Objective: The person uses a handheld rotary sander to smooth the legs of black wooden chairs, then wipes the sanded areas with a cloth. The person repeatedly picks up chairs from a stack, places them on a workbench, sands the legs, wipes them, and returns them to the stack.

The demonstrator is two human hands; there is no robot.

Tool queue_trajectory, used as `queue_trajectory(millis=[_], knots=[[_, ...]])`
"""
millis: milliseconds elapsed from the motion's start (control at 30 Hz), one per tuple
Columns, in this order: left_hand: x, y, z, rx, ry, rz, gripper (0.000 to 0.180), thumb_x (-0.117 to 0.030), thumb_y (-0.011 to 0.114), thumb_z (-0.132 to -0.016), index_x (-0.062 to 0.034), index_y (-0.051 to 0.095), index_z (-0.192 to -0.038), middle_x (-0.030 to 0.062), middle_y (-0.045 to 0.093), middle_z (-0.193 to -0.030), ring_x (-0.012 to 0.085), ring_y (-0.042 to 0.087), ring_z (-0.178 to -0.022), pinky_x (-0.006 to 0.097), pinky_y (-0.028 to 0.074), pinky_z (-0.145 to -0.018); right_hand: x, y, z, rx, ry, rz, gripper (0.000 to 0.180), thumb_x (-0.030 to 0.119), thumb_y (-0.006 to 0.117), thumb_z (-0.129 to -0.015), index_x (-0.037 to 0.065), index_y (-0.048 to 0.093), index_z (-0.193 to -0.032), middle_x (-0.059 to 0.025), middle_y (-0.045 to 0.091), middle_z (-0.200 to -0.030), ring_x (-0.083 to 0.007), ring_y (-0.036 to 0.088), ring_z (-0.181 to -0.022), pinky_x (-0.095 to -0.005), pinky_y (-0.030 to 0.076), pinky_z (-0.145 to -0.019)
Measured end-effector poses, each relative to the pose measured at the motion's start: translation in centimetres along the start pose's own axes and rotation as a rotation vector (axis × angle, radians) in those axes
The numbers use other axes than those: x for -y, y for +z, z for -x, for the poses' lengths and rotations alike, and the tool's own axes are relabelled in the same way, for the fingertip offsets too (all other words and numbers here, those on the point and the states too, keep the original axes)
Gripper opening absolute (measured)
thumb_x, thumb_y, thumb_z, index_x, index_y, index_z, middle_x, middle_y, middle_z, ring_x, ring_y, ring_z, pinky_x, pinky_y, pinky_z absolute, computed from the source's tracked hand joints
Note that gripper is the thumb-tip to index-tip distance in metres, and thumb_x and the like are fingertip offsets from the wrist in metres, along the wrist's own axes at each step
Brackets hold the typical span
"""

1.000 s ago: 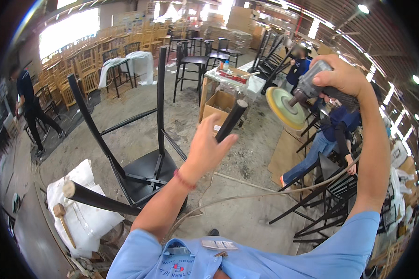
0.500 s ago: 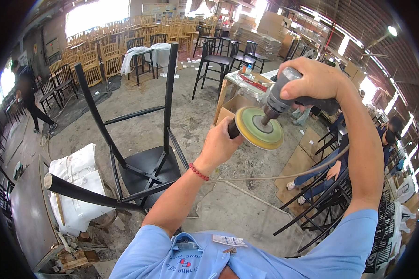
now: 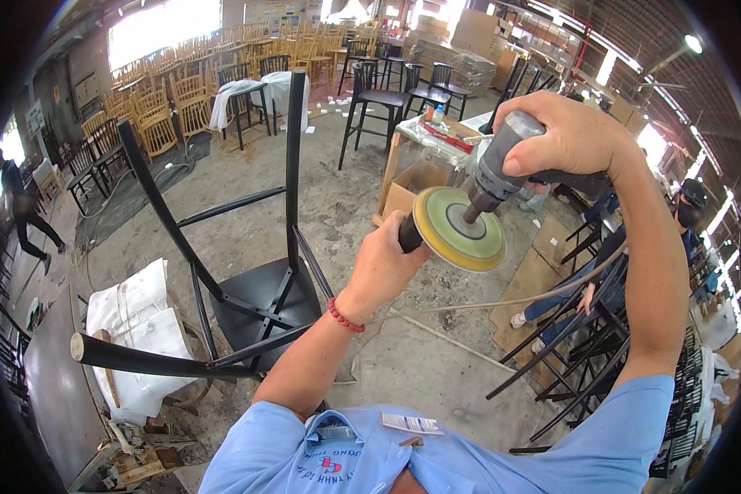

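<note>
A black wooden stool [image 3: 265, 298] is upside down in front of me, its legs pointing up toward me. My left hand [image 3: 384, 257] is wrapped round one leg near its end, and the dark leg tip [image 3: 408, 234] shows beyond my fingers. My right hand [image 3: 570, 136] is closed round the grey body of a handheld disc sander [image 3: 496, 169] from above. Its greenish-yellow round sanding disc [image 3: 461, 229] is tilted, with its edge at the leg tip; whether they touch is hard to see. Another leg's end [image 3: 79, 347] shows bare wood.
A worktable [image 3: 436, 142] with tools and bottles stands ahead, a cardboard box [image 3: 402, 198] beneath it. An air hose [image 3: 543, 295] crosses at right. A white-padded support [image 3: 136, 329] lies at left. Co-workers are at far left [image 3: 26, 210] and right [image 3: 690, 206].
My view has shifted slightly, and both hands keep their grips on leg and sander. The person at far left has walked further left.
</note>
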State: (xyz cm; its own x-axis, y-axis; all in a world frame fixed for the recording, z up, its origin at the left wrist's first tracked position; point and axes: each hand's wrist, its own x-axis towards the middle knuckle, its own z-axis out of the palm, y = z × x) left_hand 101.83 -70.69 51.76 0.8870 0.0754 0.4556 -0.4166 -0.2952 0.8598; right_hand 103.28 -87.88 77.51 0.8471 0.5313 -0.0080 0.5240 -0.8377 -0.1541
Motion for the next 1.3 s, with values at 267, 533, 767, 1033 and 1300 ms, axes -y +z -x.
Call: queue_trajectory(millis=[267,533,767,1033,1300], knots=[[2.0,-5.1,-0.5,0.404,0.049,0.119,0.085,-0.049,0.079,-0.075,0.0037,0.046,-0.133,0.0154,0.061,-0.118,0.0241,0.058,-0.112,0.037,0.047,-0.097,-4.8,-1.4,-3.6,-0.056,0.026,-0.181,0.05,0.036,0.071,-0.069,0.001,0.06,-0.104,-0.0102,0.065,-0.081,-0.0177,0.063,-0.06,-0.0294,0.051,-0.052],[10.9,-16.2,-15.1,-0.061,-0.107,-0.134,0.066,-0.04,0.073,-0.083,0.0065,0.052,-0.126,0.0197,0.063,-0.117,0.0258,0.062,-0.108,0.036,0.048,-0.094,-1.8,-4.6,-13.9,-0.1,-0.153,-0.293,0.052,0.038,0.07,-0.076,-0.002,0.057,-0.106,-0.0135,0.066,-0.077,-0.0161,0.063,-0.054,-0.0289,0.05,-0.045],[14.9,-20.3,-29.2,-0.33,0.036,-0.164,0.063,-0.038,0.076,-0.076,0.004,0.058,-0.119,0.0221,0.066,-0.111,0.0309,0.063,-0.105,0.039,0.048,-0.09,6.7,-6.0,-29.0,-0.161,-0.235,-0.109,0.046,0.039,0.066,-0.079,0.0,0.059,-0.104,-0.0124,0.064,-0.071,-0.0168,0.061,-0.05,-0.0284,0.051,-0.045],[18.3,-17.4,-33.1,-0.275,-0.073,-0.004,0.029,-0.021,0.065,-0.078,0.0003,0.061,-0.097,0.0216,0.067,-0.091,0.0373,0.064,-0.089,0.041,0.049,-0.079,8.5,-3.6,-40.7,0.038,-0.033,-0.154,0.046,0.033,0.067,-0.081,0.0,0.055,-0.109,-0.0141,0.062,-0.071,-0.0186,0.06,-0.049,-0.0301,0.049,-0.04],[17.4,-18.0,-32.5,-0.294,-0.067,-0.033,0.03,-0.022,0.065,-0.078,0.0,0.06,-0.099,0.0227,0.066,-0.092,0.0382,0.064,-0.088,0.042,0.049,-0.078,7.8,-3.1,-42.7,0.103,-0.003,-0.193,0.046,0.033,0.067,-0.081,-0.001,0.055,-0.109,-0.0149,0.063,-0.073,-0.0195,0.061,-0.049,-0.0309,0.049,-0.04]])
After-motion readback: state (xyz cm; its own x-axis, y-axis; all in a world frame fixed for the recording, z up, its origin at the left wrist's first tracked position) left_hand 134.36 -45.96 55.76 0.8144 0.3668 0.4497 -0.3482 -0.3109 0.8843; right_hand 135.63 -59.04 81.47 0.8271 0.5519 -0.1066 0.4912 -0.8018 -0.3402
